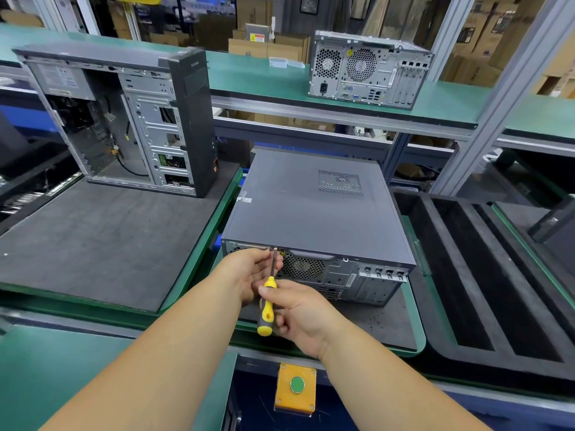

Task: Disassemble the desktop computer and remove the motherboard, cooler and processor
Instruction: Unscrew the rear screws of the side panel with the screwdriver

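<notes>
Gripping the yellow-and-black screwdriver (267,306) by its handle, the right hand (298,318) has its fingers curled round it, thumb laid along the top. Ahead of that grip the steel shaft runs up to the top edge of the rear panel (342,275) of the closed desktop computer (311,206), where the tip appears to meet a cover screw too small to make out. The left hand (249,272) sits just beyond the handle, its fingertips (264,254) pinching or steadying the shaft near the tip; whether they also touch the screw cannot be told.

Judging by the lid still on, this is the very first step, freeing the side cover. To do it well, keep the shaft in line with the screw, push forward from the palm before turning, and let the left fingers guide the tip and catch the screw as it backs out. Further from the grip, to the left, stands an opened tower case (124,119).
</notes>
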Tool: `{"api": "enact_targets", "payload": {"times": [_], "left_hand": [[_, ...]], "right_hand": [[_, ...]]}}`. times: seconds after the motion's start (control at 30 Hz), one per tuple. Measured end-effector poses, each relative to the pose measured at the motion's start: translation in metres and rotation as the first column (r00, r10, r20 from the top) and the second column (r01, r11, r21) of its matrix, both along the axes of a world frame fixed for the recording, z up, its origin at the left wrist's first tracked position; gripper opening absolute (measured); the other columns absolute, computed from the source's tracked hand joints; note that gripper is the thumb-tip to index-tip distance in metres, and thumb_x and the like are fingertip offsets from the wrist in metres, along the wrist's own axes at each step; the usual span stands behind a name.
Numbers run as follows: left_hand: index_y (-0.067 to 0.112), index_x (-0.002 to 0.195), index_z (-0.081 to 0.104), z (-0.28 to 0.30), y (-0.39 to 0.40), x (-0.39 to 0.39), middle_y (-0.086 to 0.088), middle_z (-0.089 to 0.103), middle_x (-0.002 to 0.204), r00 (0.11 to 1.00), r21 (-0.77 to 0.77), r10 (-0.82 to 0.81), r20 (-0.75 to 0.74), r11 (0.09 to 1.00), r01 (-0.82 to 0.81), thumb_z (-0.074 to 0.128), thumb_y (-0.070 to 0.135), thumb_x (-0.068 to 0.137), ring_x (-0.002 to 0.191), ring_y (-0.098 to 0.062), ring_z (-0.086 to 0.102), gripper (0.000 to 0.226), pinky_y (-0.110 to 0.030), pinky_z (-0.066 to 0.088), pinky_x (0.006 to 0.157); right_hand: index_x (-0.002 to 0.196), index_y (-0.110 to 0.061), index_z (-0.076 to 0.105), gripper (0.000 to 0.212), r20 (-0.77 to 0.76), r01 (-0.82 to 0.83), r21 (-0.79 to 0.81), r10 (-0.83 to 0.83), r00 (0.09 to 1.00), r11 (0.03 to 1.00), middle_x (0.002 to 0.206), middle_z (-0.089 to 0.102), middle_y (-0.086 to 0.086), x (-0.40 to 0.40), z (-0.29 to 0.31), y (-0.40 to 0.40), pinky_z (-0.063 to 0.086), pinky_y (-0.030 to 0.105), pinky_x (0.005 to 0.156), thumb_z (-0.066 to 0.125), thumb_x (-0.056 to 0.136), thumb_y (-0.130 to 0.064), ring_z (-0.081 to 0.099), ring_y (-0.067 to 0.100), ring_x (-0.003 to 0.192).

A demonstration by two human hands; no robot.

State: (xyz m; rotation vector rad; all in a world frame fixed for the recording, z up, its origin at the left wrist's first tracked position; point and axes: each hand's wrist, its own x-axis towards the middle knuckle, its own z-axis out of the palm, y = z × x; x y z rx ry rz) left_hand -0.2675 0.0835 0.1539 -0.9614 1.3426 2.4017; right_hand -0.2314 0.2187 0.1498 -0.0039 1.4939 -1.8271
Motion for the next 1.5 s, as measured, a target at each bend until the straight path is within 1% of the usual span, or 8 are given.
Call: {"api": "enact_targets", "payload": {"times": [0.13,0.33,0.5,0.6,0.97,1.13,1.33,1.5], "left_hand": [[0.001,0.085,0.067,0.005,0.000,0.002,-0.008,0.072,0.068,1.000,-0.059,-0.016,0.004,0.998,0.016,0.052,0.008,0.095,0.071,-0.018,0.067,0.019,-0.025,0.056,0.061],[0.000,0.086,0.066,0.007,0.000,0.001,-0.009,0.072,0.077,1.000,-0.075,-0.026,0.014,0.997,0.027,0.053,0.007,0.093,0.075,-0.019,0.066,0.017,-0.031,0.053,0.079],[0.004,0.083,0.068,0.006,0.000,-0.001,-0.005,0.073,0.070,0.998,-0.114,-0.052,0.033,0.992,0.055,0.053,0.011,0.092,0.062,-0.012,0.069,0.019,-0.023,0.055,0.053],[0.005,0.083,0.069,0.008,0.001,0.000,-0.004,0.073,0.068,0.998,-0.120,-0.045,0.046,0.991,0.050,0.052,0.012,0.092,0.057,-0.010,0.068,0.020,-0.021,0.054,0.052],[0.012,0.085,0.071,-0.001,0.001,-0.005,0.003,0.075,0.074,0.994,-0.211,-0.112,0.000,0.971,0.109,0.068,0.040,0.086,0.072,-0.010,0.068,0.028,-0.026,0.052,0.074],[0.010,0.085,0.071,-0.005,0.000,-0.007,0.003,0.074,0.069,0.995,-0.202,-0.097,-0.001,0.975,0.094,0.069,0.032,0.086,0.072,-0.011,0.067,0.022,-0.024,0.051,0.057],[0.010,0.086,0.071,-0.007,0.000,-0.007,0.004,0.074,0.069,0.995,-0.213,-0.100,-0.022,0.973,0.093,0.067,0.028,0.089,0.072,-0.010,0.067,0.019,-0.024,0.053,0.073],[0.011,0.088,0.071,-0.008,0.000,-0.006,0.004,0.075,0.072,0.994,-0.208,-0.100,-0.034,0.974,0.091,0.066,0.030,0.089,0.069,-0.008,0.068,0.020,-0.022,0.051,0.064]], "right_hand": [[0.101,-0.016,0.070,0.013,-0.007,0.004,0.052,-0.004,1.000,0.999,0.064,0.053,-0.004,-0.001,-0.002,-0.003,0.033,0.016,0.046,0.068,0.089,-0.022,0.038,0.006,0.047],[0.094,-0.016,0.069,0.005,-0.033,-0.026,0.070,0.028,0.999,0.997,0.076,0.070,-0.003,-0.004,-0.002,-0.002,0.034,0.021,0.055,0.066,0.091,-0.019,0.036,0.004,0.046],[0.104,-0.011,0.061,0.015,0.084,-0.023,-0.073,0.029,0.996,0.997,0.074,0.065,0.006,-0.005,0.001,-0.002,0.033,0.021,0.051,0.051,0.097,-0.018,0.034,0.009,0.047],[0.110,-0.004,0.058,0.020,0.107,-0.010,-0.133,0.025,0.994,0.991,0.080,0.064,0.013,-0.004,-0.001,-0.001,0.032,0.021,0.051,0.042,0.097,-0.006,0.038,0.010,0.049],[0.103,-0.015,0.068,0.012,0.012,-0.029,-0.016,0.029,1.000,0.999,0.082,0.067,0.009,-0.004,-0.011,0.000,0.036,0.017,0.047,0.062,0.093,-0.017,0.043,0.008,0.045],[0.103,-0.015,0.069,0.013,0.029,-0.010,-0.005,0.010,1.000,1.000,0.075,0.063,0.005,-0.002,-0.012,-0.001,0.037,0.017,0.049,0.066,0.092,-0.021,0.044,0.007,0.047],[0.096,-0.017,0.071,0.010,0.020,-0.011,0.015,0.011,1.000,1.000,0.067,0.056,-0.002,-0.003,-0.013,0.001,0.037,0.017,0.047,0.069,0.090,-0.025,0.042,0.005,0.047],[0.098,-0.018,0.070,0.010,0.010,-0.031,0.025,0.031,0.999,0.999,0.072,0.060,-0.001,-0.004,-0.013,0.001,0.038,0.016,0.048,0.067,0.092,-0.026,0.043,0.005,0.048]]}}
